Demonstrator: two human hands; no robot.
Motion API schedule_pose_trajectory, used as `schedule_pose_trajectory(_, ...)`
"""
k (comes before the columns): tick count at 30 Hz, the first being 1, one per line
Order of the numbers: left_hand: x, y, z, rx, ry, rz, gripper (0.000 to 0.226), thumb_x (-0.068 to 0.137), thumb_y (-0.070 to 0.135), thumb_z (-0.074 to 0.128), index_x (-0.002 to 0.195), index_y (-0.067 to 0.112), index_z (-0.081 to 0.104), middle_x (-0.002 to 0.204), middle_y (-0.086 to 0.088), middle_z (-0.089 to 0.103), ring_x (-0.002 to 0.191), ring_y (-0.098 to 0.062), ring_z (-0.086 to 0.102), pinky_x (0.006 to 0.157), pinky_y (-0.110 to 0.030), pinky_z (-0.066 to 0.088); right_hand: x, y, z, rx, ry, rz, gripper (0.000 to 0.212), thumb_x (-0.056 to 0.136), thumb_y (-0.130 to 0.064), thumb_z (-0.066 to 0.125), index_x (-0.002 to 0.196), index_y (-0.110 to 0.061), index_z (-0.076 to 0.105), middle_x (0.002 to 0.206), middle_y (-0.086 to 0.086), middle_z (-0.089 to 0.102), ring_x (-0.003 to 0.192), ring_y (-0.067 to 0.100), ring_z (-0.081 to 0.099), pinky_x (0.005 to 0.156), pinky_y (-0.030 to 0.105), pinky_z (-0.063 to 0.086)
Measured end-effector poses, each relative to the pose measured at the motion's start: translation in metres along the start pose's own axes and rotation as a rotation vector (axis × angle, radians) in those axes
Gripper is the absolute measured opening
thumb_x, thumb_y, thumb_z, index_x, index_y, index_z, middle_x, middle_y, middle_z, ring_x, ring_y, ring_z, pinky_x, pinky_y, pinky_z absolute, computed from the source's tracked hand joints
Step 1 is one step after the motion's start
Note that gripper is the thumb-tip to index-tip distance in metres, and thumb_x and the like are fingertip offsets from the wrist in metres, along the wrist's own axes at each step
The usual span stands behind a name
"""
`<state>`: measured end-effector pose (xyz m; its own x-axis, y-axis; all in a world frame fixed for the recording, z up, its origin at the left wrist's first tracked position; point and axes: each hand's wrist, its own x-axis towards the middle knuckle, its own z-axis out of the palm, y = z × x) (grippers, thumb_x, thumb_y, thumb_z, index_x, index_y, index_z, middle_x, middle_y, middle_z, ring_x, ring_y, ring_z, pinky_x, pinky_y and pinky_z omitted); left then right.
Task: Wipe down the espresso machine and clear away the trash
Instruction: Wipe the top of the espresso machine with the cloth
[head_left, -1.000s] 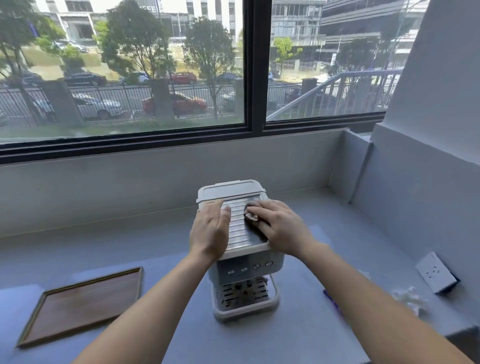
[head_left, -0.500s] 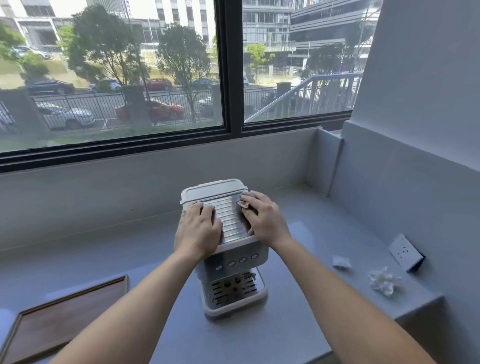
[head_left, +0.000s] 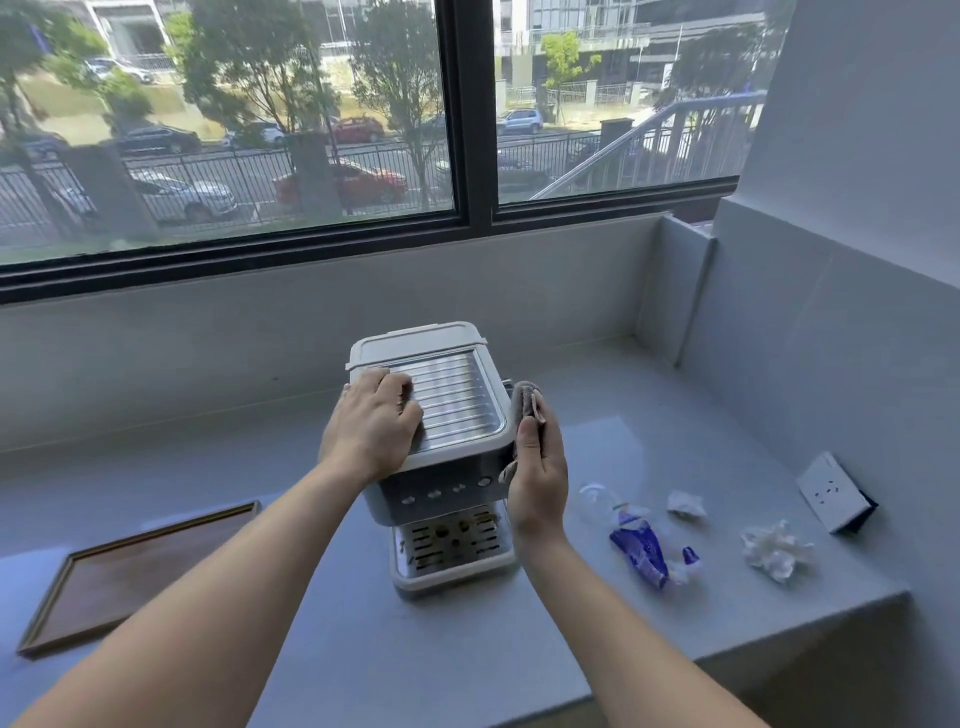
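Note:
A white espresso machine (head_left: 447, 410) with a ribbed metal top stands in the middle of the grey counter. My left hand (head_left: 371, 426) lies flat on the left part of its top. Against the machine's right side, my right hand (head_left: 537, 467) presses a grey cloth (head_left: 523, 400). To the right of the machine lies the trash: a blue and white wrapper (head_left: 641, 553), a clear plastic piece (head_left: 595, 501), a small crumpled tissue (head_left: 685, 504) and a bigger crumpled tissue (head_left: 776, 548).
A dark wooden tray (head_left: 135, 566) lies on the counter (head_left: 467, 649) at the left. A white wall socket (head_left: 831, 491) sits low on the right wall. The counter's front edge runs close below the trash. A window wall stands behind the machine.
My right hand has moved with the cloth from the machine's top to its right side. The view has shifted, and the trash on the right is now in full sight.

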<state>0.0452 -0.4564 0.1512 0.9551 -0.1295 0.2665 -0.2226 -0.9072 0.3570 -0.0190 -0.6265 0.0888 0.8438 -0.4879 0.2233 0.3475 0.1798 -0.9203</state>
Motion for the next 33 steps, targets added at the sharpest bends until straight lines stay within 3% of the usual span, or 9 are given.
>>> schedule_pose_trajectory(1,0.000,0.000,0.000,0.000,-0.003,0.002,0.034,0.095,0.032,0.042,0.126,0.023,0.050,0.137,-0.001,0.046,0.128,-0.021,0.038,0.112,-0.038,0.027,0.008,0.000,0.001,0.006,0.016,0.073,0.030,0.100,-0.037,0.046,0.126,-0.035,0.061,0.127,-0.011,0.065,0.077,-0.001,0.062,0.065,0.023,0.053)
schedule_pose_trajectory(4,-0.001,0.001,-0.002,0.001,-0.012,0.007,0.036,0.096,0.032,0.041,0.129,0.021,0.050,0.139,-0.001,0.046,0.130,-0.021,0.037,0.113,-0.038,0.026,0.036,0.001,0.000,-0.036,-0.036,0.324,0.022,0.099,-0.031,0.049,0.104,-0.037,0.070,0.114,-0.010,0.070,0.105,0.011,0.064,0.098,0.044,0.051)
schedule_pose_trajectory(6,-0.001,0.001,-0.002,-0.012,-0.011,0.000,0.037,0.096,0.033,0.041,0.130,0.021,0.050,0.140,0.000,0.045,0.130,-0.020,0.037,0.113,-0.038,0.027,0.032,0.006,-0.002,-0.038,-0.036,0.378,0.022,0.099,-0.030,0.050,0.107,-0.036,0.070,0.115,-0.011,0.069,0.112,0.013,0.062,0.104,0.046,0.047)
schedule_pose_trajectory(10,-0.001,-0.001,0.000,-0.040,0.012,-0.006,0.034,0.095,0.033,0.042,0.126,0.023,0.053,0.137,0.002,0.047,0.127,-0.020,0.039,0.111,-0.036,0.028,-0.004,0.016,-0.003,-0.109,0.112,0.310,0.029,0.101,-0.037,0.044,0.123,-0.034,0.063,0.123,-0.016,0.065,0.118,0.008,0.058,0.103,0.037,0.047)
schedule_pose_trajectory(17,-0.001,0.000,0.001,-0.041,0.033,-0.008,0.034,0.095,0.034,0.041,0.125,0.022,0.053,0.136,0.001,0.048,0.125,-0.021,0.039,0.109,-0.037,0.029,-0.027,0.004,0.016,-0.165,0.216,0.125,0.034,0.103,-0.038,0.041,0.136,-0.040,0.049,0.136,-0.013,0.050,0.127,0.011,0.049,0.104,0.049,0.046)
schedule_pose_trajectory(20,-0.002,0.000,0.001,-0.035,0.045,0.020,0.033,0.096,0.033,0.041,0.123,0.020,0.054,0.133,0.000,0.050,0.124,-0.022,0.040,0.109,-0.038,0.028,-0.008,-0.017,0.021,-0.257,0.135,-0.083,0.031,0.102,-0.037,0.046,0.131,-0.034,0.057,0.133,-0.011,0.054,0.123,0.017,0.053,0.093,0.057,0.051)
schedule_pose_trajectory(22,-0.002,-0.001,0.001,-0.025,0.051,0.028,0.033,0.096,0.032,0.041,0.123,0.019,0.055,0.132,-0.002,0.051,0.124,-0.022,0.040,0.110,-0.037,0.026,0.017,-0.027,0.019,-0.473,-0.025,-0.224,0.027,0.099,-0.035,0.053,0.122,-0.027,0.066,0.132,-0.009,0.058,0.124,0.012,0.052,0.100,0.049,0.047)
schedule_pose_trajectory(26,-0.001,-0.001,0.002,-0.025,0.058,0.038,0.034,0.096,0.033,0.042,0.125,0.018,0.055,0.134,-0.003,0.051,0.126,-0.024,0.041,0.110,-0.037,0.027,0.061,-0.039,0.023,-0.699,-0.320,-0.142,0.028,0.093,-0.028,0.063,0.120,-0.023,0.070,0.138,-0.004,0.055,0.130,0.014,0.048,0.105,0.040,0.043)
schedule_pose_trajectory(33,0.000,-0.003,0.002,-0.028,0.058,0.041,0.035,0.095,0.033,0.042,0.125,0.019,0.055,0.132,-0.002,0.051,0.123,-0.023,0.042,0.110,-0.038,0.029,0.029,-0.038,0.013,-0.818,-0.213,-0.292,0.026,0.096,-0.027,0.059,0.119,-0.025,0.069,0.137,-0.007,0.055,0.126,0.012,0.050,0.096,0.030,0.048)
